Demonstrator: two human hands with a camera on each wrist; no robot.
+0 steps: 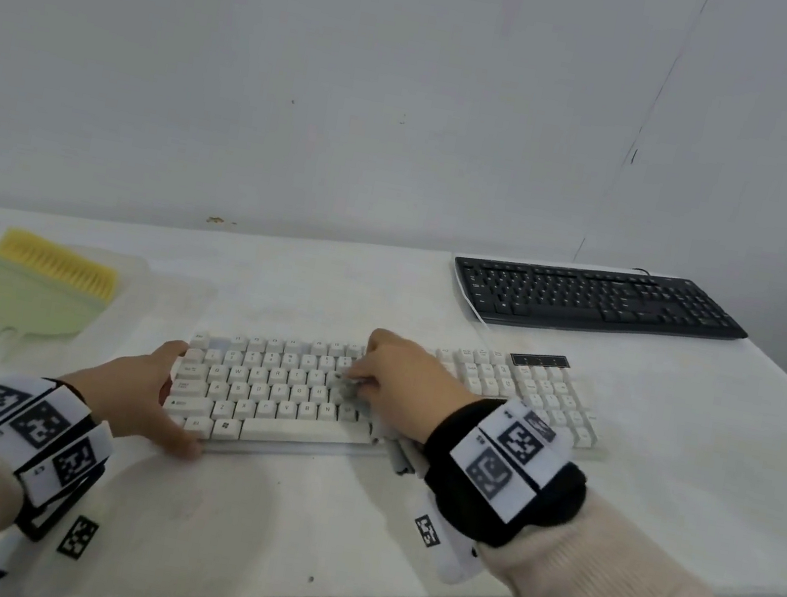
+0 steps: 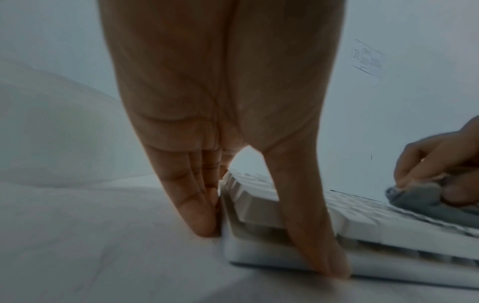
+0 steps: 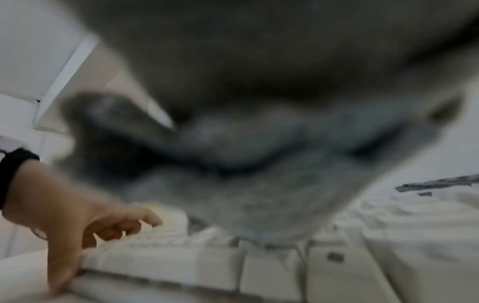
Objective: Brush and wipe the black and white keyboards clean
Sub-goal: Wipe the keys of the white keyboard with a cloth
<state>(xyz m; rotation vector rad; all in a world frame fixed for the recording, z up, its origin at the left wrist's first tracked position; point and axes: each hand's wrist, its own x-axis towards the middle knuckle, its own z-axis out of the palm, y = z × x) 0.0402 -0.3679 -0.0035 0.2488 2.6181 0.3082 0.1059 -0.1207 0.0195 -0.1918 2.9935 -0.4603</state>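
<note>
The white keyboard (image 1: 283, 384) lies across the middle of the table. My left hand (image 1: 162, 392) braces its left end, with straight fingers (image 2: 191, 205) against the side and the thumb (image 2: 311, 235) on the front edge. My right hand (image 1: 384, 375) grips a bunched grey cloth (image 2: 414, 196) and presses it onto the keys near the keyboard's middle. In the right wrist view the cloth (image 3: 259, 194) fills most of the picture, blurred. The black keyboard (image 1: 599, 301) sits at the back right, untouched.
A yellow-bristled brush (image 1: 56, 262) and a pale green dustpan (image 1: 26, 299) lie on a translucent tray at the left. The white table (image 1: 292, 516) ends just in front of my forearms. A plain wall stands right behind it.
</note>
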